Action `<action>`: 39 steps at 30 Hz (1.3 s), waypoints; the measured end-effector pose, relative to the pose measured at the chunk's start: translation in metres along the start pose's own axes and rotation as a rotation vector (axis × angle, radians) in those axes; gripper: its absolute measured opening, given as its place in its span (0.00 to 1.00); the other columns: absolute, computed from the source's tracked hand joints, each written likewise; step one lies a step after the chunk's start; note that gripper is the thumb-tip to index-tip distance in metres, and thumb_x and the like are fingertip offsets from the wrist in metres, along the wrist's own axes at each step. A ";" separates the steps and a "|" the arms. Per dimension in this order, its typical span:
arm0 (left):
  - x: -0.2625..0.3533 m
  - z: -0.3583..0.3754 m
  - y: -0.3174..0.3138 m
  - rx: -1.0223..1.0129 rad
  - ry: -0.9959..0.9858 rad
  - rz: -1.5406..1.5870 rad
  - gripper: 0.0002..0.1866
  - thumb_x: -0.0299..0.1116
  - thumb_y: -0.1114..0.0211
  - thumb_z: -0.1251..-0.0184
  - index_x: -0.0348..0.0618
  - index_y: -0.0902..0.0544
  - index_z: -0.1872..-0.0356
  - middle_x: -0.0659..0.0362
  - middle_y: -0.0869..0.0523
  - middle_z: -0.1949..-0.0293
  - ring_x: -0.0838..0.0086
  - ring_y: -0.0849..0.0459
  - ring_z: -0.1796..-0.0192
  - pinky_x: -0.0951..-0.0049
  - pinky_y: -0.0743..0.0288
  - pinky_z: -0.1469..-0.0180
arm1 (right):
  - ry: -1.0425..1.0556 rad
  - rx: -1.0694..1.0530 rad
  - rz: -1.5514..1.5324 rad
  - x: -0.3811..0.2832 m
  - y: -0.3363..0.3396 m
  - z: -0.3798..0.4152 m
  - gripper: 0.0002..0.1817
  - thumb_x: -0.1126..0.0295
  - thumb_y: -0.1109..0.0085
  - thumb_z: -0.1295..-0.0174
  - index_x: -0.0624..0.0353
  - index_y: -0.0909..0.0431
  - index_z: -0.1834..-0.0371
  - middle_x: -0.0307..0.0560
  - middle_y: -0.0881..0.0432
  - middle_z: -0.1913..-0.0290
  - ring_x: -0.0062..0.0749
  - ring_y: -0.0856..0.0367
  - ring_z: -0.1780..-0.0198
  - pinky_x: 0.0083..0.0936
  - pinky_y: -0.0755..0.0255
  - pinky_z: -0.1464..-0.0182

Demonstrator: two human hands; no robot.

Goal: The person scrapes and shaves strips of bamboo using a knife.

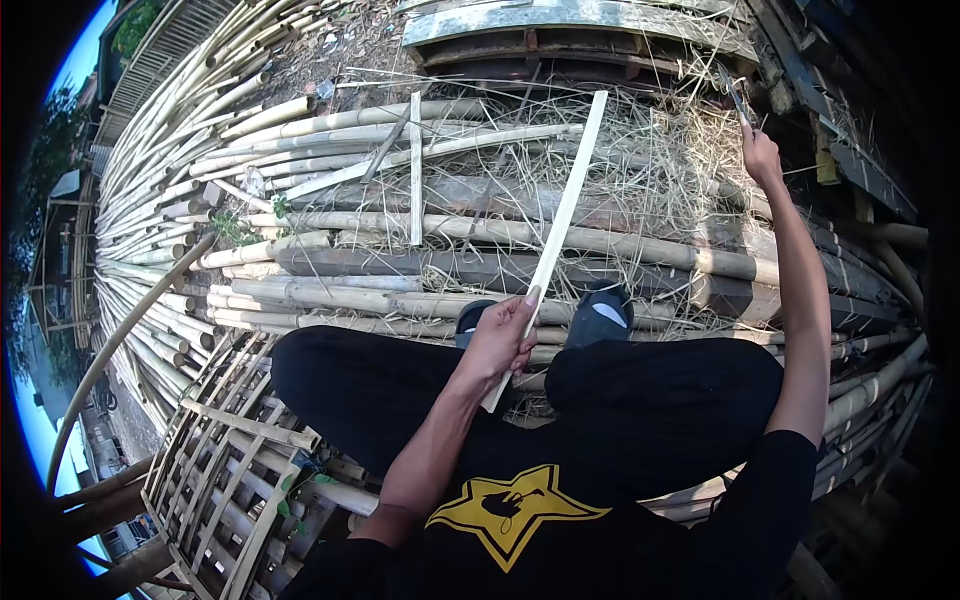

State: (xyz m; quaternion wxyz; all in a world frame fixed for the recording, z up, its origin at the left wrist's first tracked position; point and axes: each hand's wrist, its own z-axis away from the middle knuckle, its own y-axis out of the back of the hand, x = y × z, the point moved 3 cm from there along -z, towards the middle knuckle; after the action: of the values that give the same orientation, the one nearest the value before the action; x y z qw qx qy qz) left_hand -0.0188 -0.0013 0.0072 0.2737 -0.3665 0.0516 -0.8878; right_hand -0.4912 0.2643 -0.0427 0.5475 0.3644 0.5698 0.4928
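Note:
My left hand (503,338) is closed around the lower part of a long, pale bamboo strip (572,188). The strip slants up and away from my lap, its lower end showing below my fist. Far out to the right, my right hand (762,157) grips what looks like a knife (739,102), its narrow metal end pointing away from me over the straw. Its exact shape is too small to make out. Another flat bamboo piece (416,170) lies across the poles ahead of my left hand.
Bamboo poles (390,222) cover the ground in front, with thin shavings (650,180) scattered over them. A large pile of poles (150,260) fills the left side. A wooden pallet (580,25) stands ahead, and a woven bamboo lattice (215,470) sits at lower left.

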 end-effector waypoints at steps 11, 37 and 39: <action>0.004 -0.019 0.008 0.127 -0.114 0.029 0.21 0.51 0.48 0.26 0.43 0.29 0.69 0.66 0.33 0.87 0.84 0.38 0.91 0.82 0.43 0.90 | 0.862 -0.565 -0.312 -0.195 -0.040 0.197 0.23 0.52 0.60 0.26 0.62 0.30 0.67 0.58 0.28 0.80 0.53 0.29 0.77 0.45 0.36 0.70; 0.005 -0.008 0.001 0.079 -0.091 0.012 0.20 0.51 0.50 0.25 0.45 0.31 0.70 0.67 0.35 0.87 0.85 0.40 0.92 0.83 0.44 0.90 | 0.234 -0.069 -0.410 -0.075 -0.023 0.057 0.32 0.45 0.62 0.27 0.68 0.28 0.68 0.46 0.37 0.81 0.29 0.40 0.76 0.32 0.39 0.69; 0.004 -0.011 0.004 0.082 -0.114 0.021 0.21 0.51 0.49 0.25 0.45 0.32 0.71 0.67 0.34 0.87 0.86 0.39 0.91 0.82 0.43 0.90 | 0.454 -0.183 -0.478 -0.113 -0.030 0.097 0.28 0.48 0.60 0.26 0.66 0.29 0.71 0.44 0.39 0.82 0.28 0.42 0.77 0.32 0.42 0.72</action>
State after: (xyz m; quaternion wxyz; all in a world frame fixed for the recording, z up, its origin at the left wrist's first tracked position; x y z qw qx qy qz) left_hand -0.0270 -0.0077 0.0010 0.3001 -0.4043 0.0032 -0.8640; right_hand -0.3772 0.1641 -0.0337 0.5372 0.0510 0.6997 0.4682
